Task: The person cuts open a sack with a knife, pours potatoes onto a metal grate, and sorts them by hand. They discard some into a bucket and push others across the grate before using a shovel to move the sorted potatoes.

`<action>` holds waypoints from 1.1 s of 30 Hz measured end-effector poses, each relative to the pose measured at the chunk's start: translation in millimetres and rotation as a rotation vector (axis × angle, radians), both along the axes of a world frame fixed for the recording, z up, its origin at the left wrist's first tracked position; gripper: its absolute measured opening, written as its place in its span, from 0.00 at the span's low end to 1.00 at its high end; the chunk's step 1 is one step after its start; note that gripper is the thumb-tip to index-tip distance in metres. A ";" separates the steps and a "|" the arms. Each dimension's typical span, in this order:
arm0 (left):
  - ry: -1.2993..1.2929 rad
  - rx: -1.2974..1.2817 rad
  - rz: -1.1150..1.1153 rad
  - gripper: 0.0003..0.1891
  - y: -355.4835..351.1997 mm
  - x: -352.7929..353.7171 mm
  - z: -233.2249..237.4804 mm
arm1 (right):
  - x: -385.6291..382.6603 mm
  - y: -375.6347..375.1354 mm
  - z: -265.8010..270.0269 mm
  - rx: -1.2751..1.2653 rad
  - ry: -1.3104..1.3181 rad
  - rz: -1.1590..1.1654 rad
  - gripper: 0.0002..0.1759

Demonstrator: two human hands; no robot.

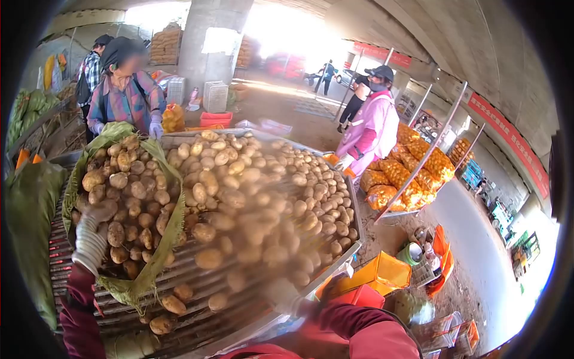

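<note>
A slatted metal sorting table (197, 329) carries a large heap of potatoes (209, 179). At its left lies an opened green woven sack (169, 230), with darker, soil-covered potatoes (139, 190) spilling from its mouth. My left hand (92, 236), in a pale ribbed glove, reaches over the near left side of the sack and touches the potatoes there; its fingers do not show clearly. My right hand (282, 296), also gloved, is smeared by motion at the table's near right edge, beside the potatoes. Whether it holds anything is not visible.
Across the table a person (128, 96) in a checked shirt stands at the sack. Another person (371, 122) in pink stands at the far right corner. Filled orange net bags (406, 167) are stacked behind. A yellow crate (376, 274) and red bin (359, 298) flank the table.
</note>
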State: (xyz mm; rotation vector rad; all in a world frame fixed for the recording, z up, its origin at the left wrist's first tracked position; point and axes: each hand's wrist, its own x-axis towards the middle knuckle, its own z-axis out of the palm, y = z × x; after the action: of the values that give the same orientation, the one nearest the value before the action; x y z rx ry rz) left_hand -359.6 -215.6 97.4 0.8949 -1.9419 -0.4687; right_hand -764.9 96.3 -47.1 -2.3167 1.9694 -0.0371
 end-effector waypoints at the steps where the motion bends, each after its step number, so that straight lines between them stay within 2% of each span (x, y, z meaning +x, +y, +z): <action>1: -0.006 0.000 -0.076 0.16 16.8 -15.7 2.6 | 0.2 2.9 -2.3 -0.015 -0.028 -0.003 0.17; 3: -0.250 -0.275 -0.170 0.11 38.3 -37.0 -1.6 | 1.6 0.9 0.1 0.043 -0.045 -0.008 0.17; 5: -0.439 -0.432 -0.187 0.10 62.9 -60.4 6.2 | 1.5 0.0 3.9 0.066 -0.030 -0.005 0.18; 9: -0.693 -0.449 -0.190 0.09 107.4 -84.9 20.7 | 4.4 -0.2 20.8 0.076 0.001 0.004 0.18; 11: -0.751 -0.482 -0.167 0.11 121.8 -89.3 -2.9 | 7.9 2.6 33.3 0.122 0.006 -0.009 0.18; 13: -0.811 -0.395 -0.296 0.14 158.9 -97.7 14.2 | 8.9 -0.3 41.1 0.181 0.028 -0.027 0.17; 14: -0.779 -0.195 -0.339 0.14 165.8 -96.3 -12.8 | 5.7 2.0 35.7 0.129 -0.018 -0.022 0.16; 15: -0.727 -0.213 -0.335 0.12 184.1 -110.7 -3.3 | 3.9 3.3 28.4 0.110 -0.031 -0.019 0.16; 16: -0.572 -0.242 -0.320 0.12 199.6 -119.0 -12.3 | 2.7 3.3 20.6 0.092 -0.046 -0.014 0.16; 17: -0.541 -0.158 -0.366 0.12 209.9 -121.2 -23.9 | 1.4 1.6 21.8 0.077 -0.062 -0.009 0.16; 22: -0.494 0.222 -0.075 0.11 278.9 -145.5 -74.7 | -4.0 4.2 32.1 0.091 -0.074 0.001 0.15; 25: -0.302 0.351 0.065 0.12 297.9 -148.7 -151.8 | -4.4 1.8 25.1 0.170 -0.071 0.012 0.14; 26: -0.260 0.391 0.117 0.12 309.9 -158.3 -147.7 | -8.0 6.4 15.7 0.020 -0.079 0.088 0.15; 27: -0.562 0.346 0.126 0.14 315.0 -170.9 -123.0 | -4.7 3.3 25.8 0.158 -0.064 0.054 0.15; 28: -0.631 0.219 0.048 0.16 318.8 -169.3 -118.6 | -7.0 5.5 15.5 0.063 -0.110 0.121 0.14; 29: -0.695 0.282 0.064 0.16 323.3 -174.1 -109.8 | -10.3 8.8 2.9 -0.099 -0.234 0.164 0.14; 30: -0.655 0.287 0.113 0.15 321.8 -175.6 -114.9 | -7.4 4.4 11.8 0.007 -0.155 0.120 0.12; 31: -0.633 0.308 0.170 0.14 318.7 -180.9 -112.0 | -8.4 3.4 3.6 -0.158 -0.134 0.176 0.10; 33: -0.686 0.345 0.177 0.11 315.8 -180.4 -113.7 | -10.1 2.4 0.2 -0.142 -0.145 0.204 0.08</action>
State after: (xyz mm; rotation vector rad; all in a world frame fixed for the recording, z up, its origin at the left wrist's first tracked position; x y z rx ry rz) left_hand -539.9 100.2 -16.3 1.5942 -2.3964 -0.4317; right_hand -775.0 98.7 -46.8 -2.5104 1.7070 -0.3298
